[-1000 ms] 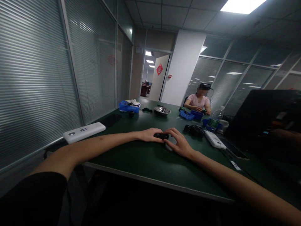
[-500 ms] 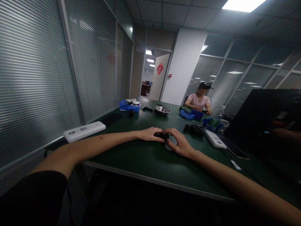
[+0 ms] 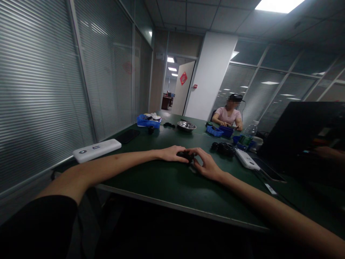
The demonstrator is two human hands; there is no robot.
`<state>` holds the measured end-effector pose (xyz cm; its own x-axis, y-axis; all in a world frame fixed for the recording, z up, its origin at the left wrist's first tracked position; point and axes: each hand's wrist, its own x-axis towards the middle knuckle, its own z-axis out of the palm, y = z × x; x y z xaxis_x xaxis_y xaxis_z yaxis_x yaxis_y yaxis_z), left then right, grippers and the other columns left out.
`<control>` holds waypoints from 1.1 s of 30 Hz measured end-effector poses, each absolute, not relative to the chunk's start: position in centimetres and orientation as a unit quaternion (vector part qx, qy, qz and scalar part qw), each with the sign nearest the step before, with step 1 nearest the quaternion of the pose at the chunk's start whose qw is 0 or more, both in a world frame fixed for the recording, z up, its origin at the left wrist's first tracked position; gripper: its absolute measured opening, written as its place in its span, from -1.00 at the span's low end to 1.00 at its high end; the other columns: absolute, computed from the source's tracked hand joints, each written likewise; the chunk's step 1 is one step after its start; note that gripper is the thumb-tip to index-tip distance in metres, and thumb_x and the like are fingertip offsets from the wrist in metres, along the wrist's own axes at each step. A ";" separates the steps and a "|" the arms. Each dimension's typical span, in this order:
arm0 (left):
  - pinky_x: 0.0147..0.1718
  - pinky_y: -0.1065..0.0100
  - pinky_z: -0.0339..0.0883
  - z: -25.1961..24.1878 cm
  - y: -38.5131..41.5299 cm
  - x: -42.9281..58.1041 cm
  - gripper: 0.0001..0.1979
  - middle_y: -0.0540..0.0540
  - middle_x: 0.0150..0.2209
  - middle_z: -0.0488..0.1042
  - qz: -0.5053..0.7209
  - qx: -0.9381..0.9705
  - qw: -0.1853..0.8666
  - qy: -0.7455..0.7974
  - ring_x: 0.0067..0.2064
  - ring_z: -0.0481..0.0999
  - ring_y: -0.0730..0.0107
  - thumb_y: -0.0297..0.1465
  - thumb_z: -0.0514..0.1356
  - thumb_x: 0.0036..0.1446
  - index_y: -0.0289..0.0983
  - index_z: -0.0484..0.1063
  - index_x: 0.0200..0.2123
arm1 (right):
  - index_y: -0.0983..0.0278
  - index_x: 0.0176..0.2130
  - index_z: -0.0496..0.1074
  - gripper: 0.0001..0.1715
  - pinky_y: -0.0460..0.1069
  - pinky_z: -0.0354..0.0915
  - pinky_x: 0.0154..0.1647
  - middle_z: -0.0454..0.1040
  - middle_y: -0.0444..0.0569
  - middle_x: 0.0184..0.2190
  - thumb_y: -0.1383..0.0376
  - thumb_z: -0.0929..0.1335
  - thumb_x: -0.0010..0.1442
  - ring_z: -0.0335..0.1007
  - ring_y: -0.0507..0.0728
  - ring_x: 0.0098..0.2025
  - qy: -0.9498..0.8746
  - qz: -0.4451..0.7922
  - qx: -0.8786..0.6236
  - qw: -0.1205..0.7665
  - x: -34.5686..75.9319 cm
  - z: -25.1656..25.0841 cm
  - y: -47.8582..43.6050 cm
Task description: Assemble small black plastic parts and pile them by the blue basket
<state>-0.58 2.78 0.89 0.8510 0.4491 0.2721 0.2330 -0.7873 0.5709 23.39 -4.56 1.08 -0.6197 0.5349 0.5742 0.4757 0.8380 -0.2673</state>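
Observation:
Both my arms stretch out over a dark green table [image 3: 167, 183]. My left hand [image 3: 170, 153] and my right hand [image 3: 205, 163] meet at a small black object [image 3: 185, 155] lying on the table top. The fingers of both hands are curled round it, the left from the left side, the right from the right and front. What the object is I cannot make out in the dim light.
A white power bank [image 3: 96, 150] lies at the left edge, a black phone [image 3: 128, 136] behind it. A second white device [image 3: 246, 159] and black parts [image 3: 223, 148] lie right. Blue trays [image 3: 147, 122], a steel bowl [image 3: 186, 126] and a seated person [image 3: 228, 115] are farther back. A dark screen [image 3: 304, 133] stands right.
My right hand has drawn its fingers in closer around the black object. The left hand and the rest of the table look the same.

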 end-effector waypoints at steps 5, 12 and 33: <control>0.03 0.26 0.27 0.6 3.0 -0.5 -0.45 -0.20 0.04 0.50 0.205 0.924 0.265 0.184 0.06 0.48 0.17 -0.05 0.29 0.19 -0.31 0.45 0.09 | 0.19 0.05 0.36 -0.56 0.19 0.38 0.06 0.48 0.08 0.05 0.51 0.27 0.22 0.44 0.24 0.01 -0.896 0.052 -0.280 0.342 23.5 0.7 -4.3; 0.03 0.26 0.27 0.6 3.1 -0.6 -0.43 -0.19 0.06 0.50 0.207 0.922 0.268 0.186 0.07 0.48 0.17 -0.04 0.30 0.18 -0.29 0.45 0.11 | 0.18 0.02 0.33 -0.57 0.19 0.36 0.11 0.47 0.06 0.09 0.53 0.23 0.21 0.44 0.24 0.08 -0.897 0.069 -0.274 0.341 23.6 0.6 -4.3; -0.06 0.29 0.27 0.7 3.1 -0.6 -0.45 -0.15 -0.04 0.48 0.201 0.929 0.255 0.178 -0.02 0.47 0.21 -0.02 0.25 0.20 -0.30 0.44 0.09 | 0.15 0.13 0.39 -0.67 0.22 0.37 0.13 0.42 0.09 0.02 0.25 0.33 0.38 0.38 0.27 0.08 -0.896 -0.002 -0.301 0.328 23.1 1.6 -4.9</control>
<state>-0.56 3.10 0.71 0.8558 0.4334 0.2824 0.2289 -0.8069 0.5446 23.08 -4.90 1.58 -0.6047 0.5371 0.5881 0.5402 0.8192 -0.1927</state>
